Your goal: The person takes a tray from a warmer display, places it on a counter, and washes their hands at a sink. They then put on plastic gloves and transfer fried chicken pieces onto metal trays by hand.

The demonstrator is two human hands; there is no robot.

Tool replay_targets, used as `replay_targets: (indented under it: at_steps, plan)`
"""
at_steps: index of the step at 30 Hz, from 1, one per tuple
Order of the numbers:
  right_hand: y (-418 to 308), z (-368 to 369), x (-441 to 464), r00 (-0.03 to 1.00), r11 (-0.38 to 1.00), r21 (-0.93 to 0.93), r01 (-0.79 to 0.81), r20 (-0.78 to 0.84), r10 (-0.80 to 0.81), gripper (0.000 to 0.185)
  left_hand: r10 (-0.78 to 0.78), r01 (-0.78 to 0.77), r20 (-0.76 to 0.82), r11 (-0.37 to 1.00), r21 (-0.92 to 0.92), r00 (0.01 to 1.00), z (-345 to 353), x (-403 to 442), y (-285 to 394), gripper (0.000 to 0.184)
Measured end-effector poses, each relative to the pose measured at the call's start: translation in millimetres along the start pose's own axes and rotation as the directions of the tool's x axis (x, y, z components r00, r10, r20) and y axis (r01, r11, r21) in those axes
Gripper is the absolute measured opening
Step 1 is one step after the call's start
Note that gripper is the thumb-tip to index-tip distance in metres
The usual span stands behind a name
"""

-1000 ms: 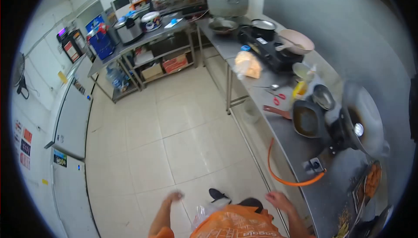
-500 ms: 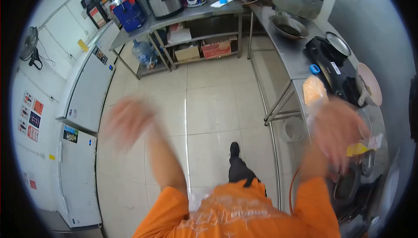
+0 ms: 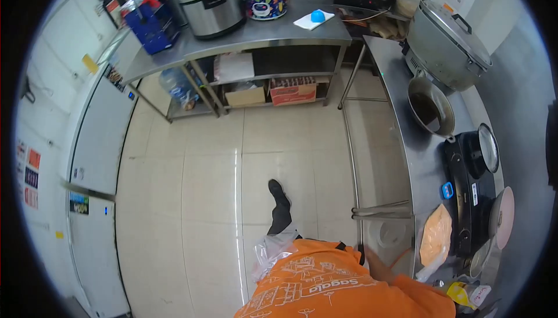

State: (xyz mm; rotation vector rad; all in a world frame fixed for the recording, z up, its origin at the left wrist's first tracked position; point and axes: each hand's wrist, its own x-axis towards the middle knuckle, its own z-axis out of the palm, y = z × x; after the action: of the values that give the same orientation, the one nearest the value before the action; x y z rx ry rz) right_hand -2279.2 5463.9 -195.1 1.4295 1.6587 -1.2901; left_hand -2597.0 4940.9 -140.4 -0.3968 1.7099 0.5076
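Note:
Only part of my right hand point(image 3: 372, 258) shows, low beside my hip at the right edge of the orange shirt point(image 3: 325, 277); its fingers are hidden or too unclear to read. My left hand is out of the frame. A clear plastic bag point(image 3: 272, 252) hangs at the front of my waist. Nearest to my right arm, on the steel counter point(image 3: 401, 103), lies a bag of orange-coloured food point(image 3: 436, 236). A yellow and white packet point(image 3: 465, 293) is by my right sleeve.
A black gas stove point(image 3: 462, 202), a wok point(image 3: 430, 106) and a large pot point(image 3: 444, 45) stand along the right counter. Ahead, a steel table point(image 3: 261, 33) holds two cookers and a blue crate point(image 3: 152, 27). White freezers point(image 3: 96, 138) line the left wall.
Both hands were raised and blurred half a second ago; the right has dropped to my hip and the left has left the view. The table and the stove are closer.

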Motion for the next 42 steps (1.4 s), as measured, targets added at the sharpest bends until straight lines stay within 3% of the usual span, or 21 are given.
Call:
replay_targets:
  at_steps: [2,4,7,8,10,13,15,17,18,19,20,21,22,25,28,30,34,36,38,40,42]
  plan:
    - [-89.0,-60.2,85.0,0.955,0.965,-0.047,0.257,-0.138,-0.261,0.029,0.221,-0.211,-0.041,0.963,0.166,0.974,-30.9,54.3,122.3,0.047]
    - [-209.5,-167.4,153.8,0.612,0.618,-0.106,0.779,-0.083,-0.786,0.015,0.591,-0.465,-0.142,0.742,0.483,0.794,-82.0,94.0,301.8,0.052]
    - [-484.4,-281.1,27.2,0.496,0.571,-0.460,0.679,-0.286,-0.820,0.012,0.921,-0.495,-0.294,0.386,0.778,0.256,-155.8,4.9,625.9,0.059]
    - [-544.0,-309.8,-12.4,0.345,0.448,-0.431,0.783,-0.298,-0.890,0.019,0.975,-0.468,-0.222,0.210,0.859,0.030,-180.0,-50.6,714.2,0.051]
    - [-638.2,-346.2,-59.8,0.363,0.496,-0.277,0.823,-0.417,-0.834,0.019,0.925,-0.583,-0.180,-0.052,0.811,-0.333,-191.0,-218.9,823.8,0.024]
    - [-703.0,-384.2,-90.5,0.296,0.451,-0.252,0.856,-0.477,-0.828,0.022,0.922,-0.770,-0.191,-0.154,0.619,-0.338,-187.6,-321.8,914.6,0.020]
    - [-709.8,-402.5,-53.2,0.468,0.485,0.066,0.872,-0.403,-0.787,0.022,0.885,-0.779,-0.155,-0.290,0.556,-0.440,-173.7,-329.0,950.5,0.019]
    - [-690.6,-417.7,18.7,0.648,0.568,0.314,0.761,-0.326,-0.688,0.024,0.963,-0.953,-0.161,-0.171,0.248,-0.215,-160.7,-264.7,979.3,0.021]
    - [-676.2,-425.0,52.2,0.720,0.734,-0.111,0.670,-0.143,-0.679,0.028,0.994,-0.970,-0.098,0.016,-0.243,0.041,-150.4,-232.7,982.6,0.027]
    - [-666.1,-432.7,81.7,0.824,0.696,-0.536,0.477,-0.001,-0.566,0.031,0.949,-0.665,0.214,0.315,-0.677,0.232,-154.6,-174.6,980.3,0.041]
    - [-663.4,-448.1,101.2,0.889,0.720,-0.555,0.417,0.085,-0.449,0.036,0.911,-0.815,0.331,0.379,-0.439,0.245,-169.0,-41.8,963.4,0.052]
    - [-660.3,-463.1,120.6,0.932,0.728,-0.585,0.357,0.168,-0.322,0.040,0.860,-0.903,0.290,0.428,0.037,0.419,-159.1,43.0,934.8,0.051]
    - [-668.4,-487.0,138.2,0.901,0.891,-0.222,0.396,0.284,-0.329,0.045,0.790,-0.771,0.213,0.435,0.466,0.575,-152.0,85.3,896.6,0.051]
    - [-731.9,-585.1,117.8,0.812,0.829,-0.061,0.556,0.256,-0.525,0.041,0.469,-0.454,0.094,0.755,0.473,0.878,-134.5,115.0,835.9,0.049]
    - [-803.8,-684.7,117.4,0.711,0.748,0.232,0.622,0.232,-0.664,0.034,0.240,-0.237,0.011,0.950,0.203,0.971,-119.0,86.7,836.9,0.047]
    - [-864.6,-750.9,129.7,0.656,0.660,0.087,0.746,0.072,-0.751,0.029,0.198,-0.196,-0.017,0.978,0.074,0.980,-112.9,74.2,848.4,0.046]
    - [-1016.2,-831.0,157.6,0.319,0.427,-0.243,0.871,-0.382,-0.867,0.021,0.218,-0.230,-0.091,0.962,-0.148,0.972,-91.6,51.1,887.9,0.043]
    - [-1104.0,-843.4,144.4,0.108,0.253,-0.303,0.919,-0.424,-0.899,0.024,0.245,-0.271,-0.126,0.921,-0.280,0.961,-86.0,41.0,921.6,0.042]
    - [-1185.1,-849.5,138.4,0.112,0.282,-0.466,0.839,-0.359,-0.927,0.030,0.210,-0.253,-0.149,0.881,-0.400,0.966,-84.3,26.7,956.1,0.041]
    - [-1257.0,-842.7,147.3,-0.267,0.028,-0.694,0.719,-0.313,-0.912,0.036,0.177,-0.227,-0.181,0.921,-0.317,0.967,-87.1,8.9,986.8,0.040]
    - [-1310.3,-835.5,132.2,-0.252,0.055,-0.763,0.645,-0.281,-0.926,0.038,0.203,-0.257,-0.205,0.922,-0.289,0.958,-91.4,25.6,990.2,0.038]
